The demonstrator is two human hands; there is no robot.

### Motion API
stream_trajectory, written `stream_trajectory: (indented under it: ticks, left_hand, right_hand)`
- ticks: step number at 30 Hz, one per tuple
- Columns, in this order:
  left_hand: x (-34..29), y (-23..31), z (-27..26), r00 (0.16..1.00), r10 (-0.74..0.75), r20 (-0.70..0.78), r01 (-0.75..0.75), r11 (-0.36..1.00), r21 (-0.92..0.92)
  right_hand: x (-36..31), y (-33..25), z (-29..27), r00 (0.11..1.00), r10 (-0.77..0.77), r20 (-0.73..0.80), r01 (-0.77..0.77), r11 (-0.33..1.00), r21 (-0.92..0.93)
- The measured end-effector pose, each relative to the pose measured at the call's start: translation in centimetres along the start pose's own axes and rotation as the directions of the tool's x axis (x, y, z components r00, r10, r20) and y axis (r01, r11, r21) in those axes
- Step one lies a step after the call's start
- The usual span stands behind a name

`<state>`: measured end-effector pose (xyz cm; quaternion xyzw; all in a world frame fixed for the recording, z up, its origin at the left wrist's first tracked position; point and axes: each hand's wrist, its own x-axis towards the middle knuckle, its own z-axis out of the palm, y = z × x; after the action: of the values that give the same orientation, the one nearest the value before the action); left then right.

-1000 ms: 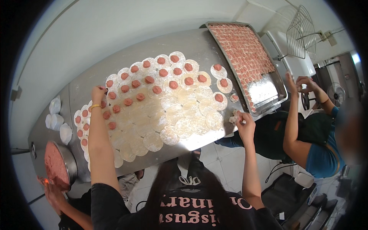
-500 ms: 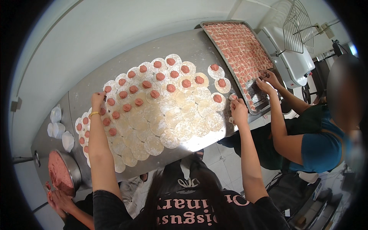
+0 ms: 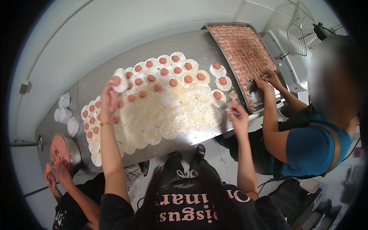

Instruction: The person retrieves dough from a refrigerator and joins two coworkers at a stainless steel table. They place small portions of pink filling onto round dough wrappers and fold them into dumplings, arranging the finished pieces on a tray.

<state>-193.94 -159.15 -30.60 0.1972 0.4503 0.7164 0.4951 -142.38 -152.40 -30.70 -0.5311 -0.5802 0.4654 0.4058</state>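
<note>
My left hand (image 3: 109, 99) is raised over the left part of the table, its fingers closed on a round dumpling wrapper (image 3: 122, 81) with a lump of pink filling on it. The wrapper is lifted off the table and tilted. At the table's right side my right hand (image 3: 239, 118) is curled, fingertips together and somewhat blurred. A small whitish bit shows at those fingertips; I cannot make out what it is. Just beyond it lies a small folded dumpling (image 3: 232, 95). Between my hands many floured wrappers (image 3: 168, 111) overlap, those in the far rows topped with filling (image 3: 157, 87).
A large metal tray (image 3: 219, 45) packed with dumplings stands at the right, where a co-worker's hands (image 3: 264, 82) are at its near end. On the left, another person's hands (image 3: 57, 174) are at a steel bowl (image 3: 74, 150) of filling. Stacks of white wrappers (image 3: 65, 115) stand beyond the bowl.
My left hand has picked up a filled wrapper from the left part of the spread and lifted it. My right hand has moved slightly down, away from the small dumpling.
</note>
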Motion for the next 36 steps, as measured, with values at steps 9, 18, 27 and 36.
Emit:
stream_trajectory:
  ticks: [9,18,27,36]
  left_hand:
    - [-17.2,-15.0,17.7,0.872,-0.445,0.204,0.459,0.888,-0.026]
    - [-19.9,-22.3,17.4,0.996,0.001,0.085,-0.074,0.505,0.860]
    - [-20.1,-23.7,17.4,0.997,-0.065,0.040,0.011,0.642,0.767]
    - [-20.4,-23.2,16.6,0.970,-0.239,0.040,0.214,0.921,0.327]
  right_hand:
    - [-6.7,2.0,6.5,0.719,0.303,0.625,-0.695,0.337,0.635]
    - [-7.9,8.4,6.1,0.890,0.361,0.277,-0.439,0.842,0.313]
    - [-8.2,9.7,6.3,0.939,0.177,0.295,-0.263,0.923,0.282]
    - [-7.9,6.3,4.4,0.840,0.303,0.450,-0.523,0.670,0.527]
